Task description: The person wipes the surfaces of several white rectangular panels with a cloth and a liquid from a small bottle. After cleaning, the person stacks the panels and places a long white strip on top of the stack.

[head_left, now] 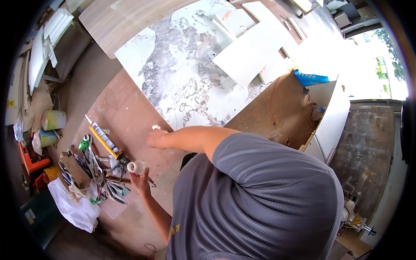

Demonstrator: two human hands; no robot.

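My left hand [139, 183] is closed round a small clear bottle [138, 167] with an open, pale mouth, held beside the tools at the table's left. Reaching across in front of me, my right hand [157, 139] is closed above the brown tabletop [125, 104]. A small white piece [156, 127] sticks out past its fingers; what kind it is I cannot make out. Left of the bottle lies a yellow caulking gun [103, 139] with a cartridge in it. Several wrenches [92, 158] and pliers [115, 193] are heaped nearby.
A marble-patterned slab [182, 65] covers the table beyond my hands, with white cut panels [255, 47] on it. A white plastic bag [73, 203] hangs at the left edge. Paint buckets [54, 119] stand farther left. At the right is an open cabinet [331, 117].
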